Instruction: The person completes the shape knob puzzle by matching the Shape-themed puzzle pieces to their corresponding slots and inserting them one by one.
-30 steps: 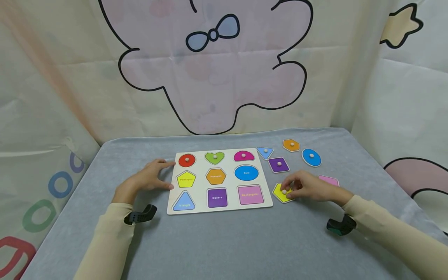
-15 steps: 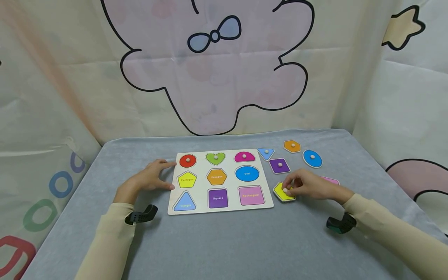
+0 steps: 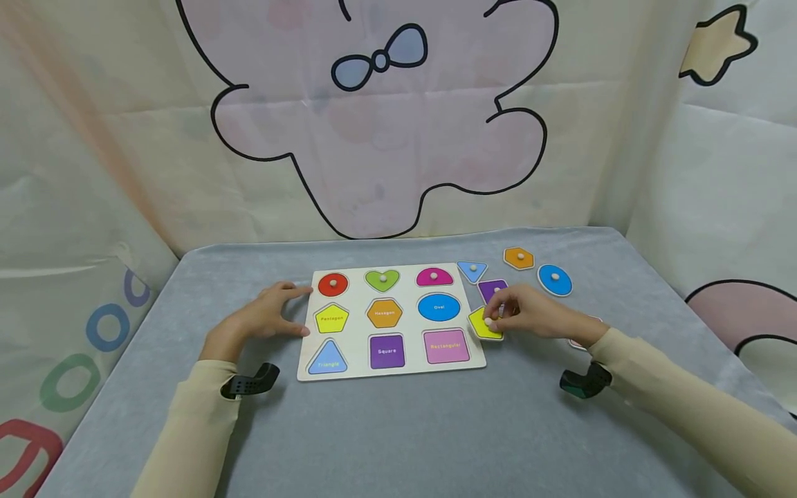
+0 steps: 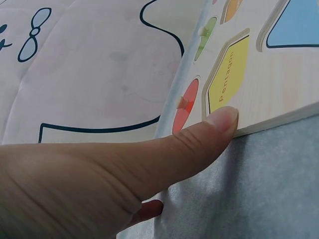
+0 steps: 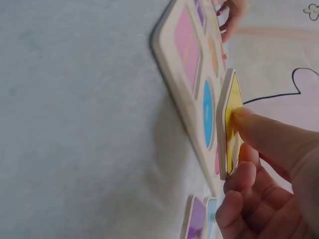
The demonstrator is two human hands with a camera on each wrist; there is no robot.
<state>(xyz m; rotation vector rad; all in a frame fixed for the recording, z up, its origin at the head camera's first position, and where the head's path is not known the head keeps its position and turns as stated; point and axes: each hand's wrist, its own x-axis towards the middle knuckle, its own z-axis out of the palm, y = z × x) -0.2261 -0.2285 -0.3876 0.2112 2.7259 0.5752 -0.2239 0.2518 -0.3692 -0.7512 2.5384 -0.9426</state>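
A white wooden shape-puzzle board lies on the blue-grey cloth, its red circle, green heart and magenta half-circle places filled with knobbed pieces. At its left edge rests my left hand, fingers and thumb spread; the left wrist view shows the thumb on the edge beside the pentagon recess. My right hand pinches the yellow pentagon piece by its knob. That piece is raised and tilted, overlapping the board's right edge in the head view. The knob itself is hidden behind the fingers in the right wrist view.
Loose pieces lie right of the board: a blue triangle, purple square, orange hexagon and blue oval. A pink piece is mostly hidden under the right wrist. A printed fabric backdrop stands behind the table.
My right hand has lifted the yellow pentagon piece off the cloth and moved it left and slightly away, to the board's right edge. My left hand has stayed in place.
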